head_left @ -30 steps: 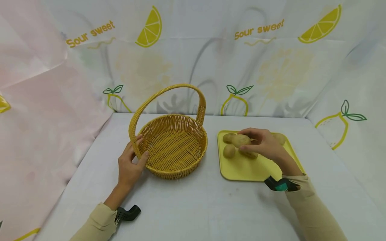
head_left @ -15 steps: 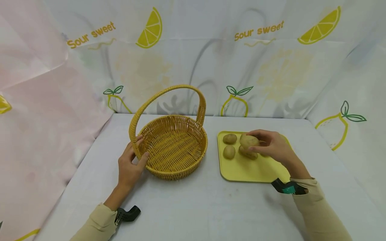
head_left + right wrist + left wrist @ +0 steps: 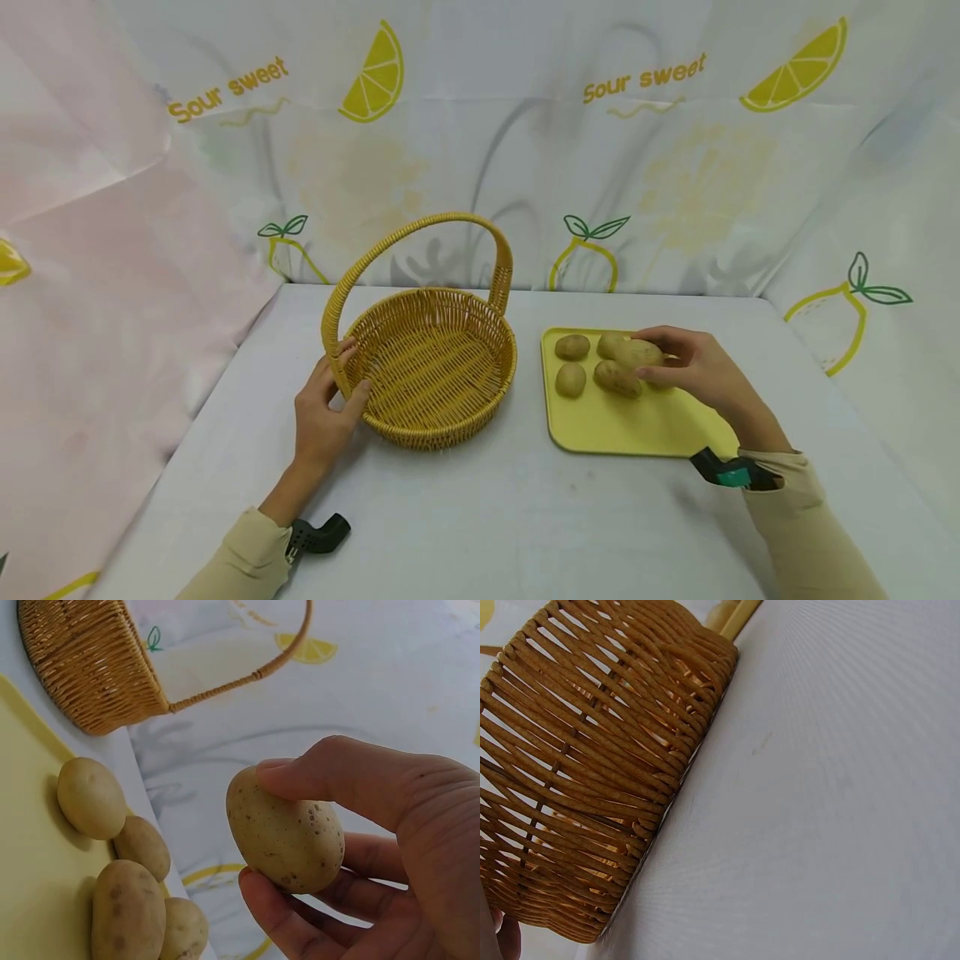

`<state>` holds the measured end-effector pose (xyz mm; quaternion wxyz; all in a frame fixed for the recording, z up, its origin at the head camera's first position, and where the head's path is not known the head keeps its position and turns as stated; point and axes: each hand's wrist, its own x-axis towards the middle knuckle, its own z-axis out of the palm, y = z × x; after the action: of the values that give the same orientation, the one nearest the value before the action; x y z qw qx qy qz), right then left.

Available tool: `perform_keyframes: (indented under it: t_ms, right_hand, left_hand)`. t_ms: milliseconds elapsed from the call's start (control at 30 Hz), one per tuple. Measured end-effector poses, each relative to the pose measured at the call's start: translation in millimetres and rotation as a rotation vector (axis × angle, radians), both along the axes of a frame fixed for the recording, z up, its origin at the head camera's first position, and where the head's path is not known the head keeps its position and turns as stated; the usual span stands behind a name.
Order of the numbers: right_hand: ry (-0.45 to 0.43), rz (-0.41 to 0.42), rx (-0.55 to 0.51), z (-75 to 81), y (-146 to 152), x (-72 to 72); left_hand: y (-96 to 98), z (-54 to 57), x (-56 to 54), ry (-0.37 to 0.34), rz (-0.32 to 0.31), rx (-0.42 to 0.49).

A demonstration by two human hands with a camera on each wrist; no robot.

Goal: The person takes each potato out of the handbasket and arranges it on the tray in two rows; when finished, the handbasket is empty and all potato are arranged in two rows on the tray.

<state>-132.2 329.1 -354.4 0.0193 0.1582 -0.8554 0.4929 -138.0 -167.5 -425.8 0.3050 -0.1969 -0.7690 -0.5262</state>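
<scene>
My right hand [image 3: 705, 371] pinches a pale oval potato [image 3: 285, 832] between thumb and fingers, above the yellow tray [image 3: 622, 431]. Dark specks mark that potato's skin in the right wrist view. Several other potatoes lie on the tray below and to the left of it, among them a spotted one [image 3: 617, 378] and a rounder one [image 3: 571, 380]. On the left, my left hand [image 3: 324, 421] grips the side of a round wicker basket [image 3: 435, 437] where its handle meets the rim. Nothing lies inside the basket. The left wrist view shows mostly its woven outer wall [image 3: 592, 765].
The basket's tall arched handle [image 3: 450, 217] rises above its rim. White cloth [image 3: 480, 517] covers the table, with a gap between basket and tray. A lemon-printed backdrop [image 3: 480, 125] encloses the back and sides.
The right hand has moved right across the tray with the potato, uncovering more of the potatoes lying there. My left hand and the basket stay in place.
</scene>
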Motion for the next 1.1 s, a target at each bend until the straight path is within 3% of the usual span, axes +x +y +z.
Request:
perform_keyframes:
  t_ms: [233, 467, 800, 1100]
  right_hand:
    - [-0.020, -0.063, 0.025, -5.4, 15, 5.7]
    - [-0.056, -0.137, 0.052, -8.9, 30, 9.8]
    - [-0.007, -0.174, 0.081, -18.0, 52, 10.8]
    - [-0.014, -0.222, 0.122, -23.5, 64, 11.7]
  left_hand:
    - [-9.7, -20.6, -12.2, -0.003, 0.005, -0.018]
    - [-11.6, -19.9, -12.3, -0.016, -0.009, -0.015]
    - [-11.4, -20.8, -13.2, -0.010, -0.009, -0.022]
    - [-11.7, -22.0, -12.6, -0.015, -0.002, -0.032]
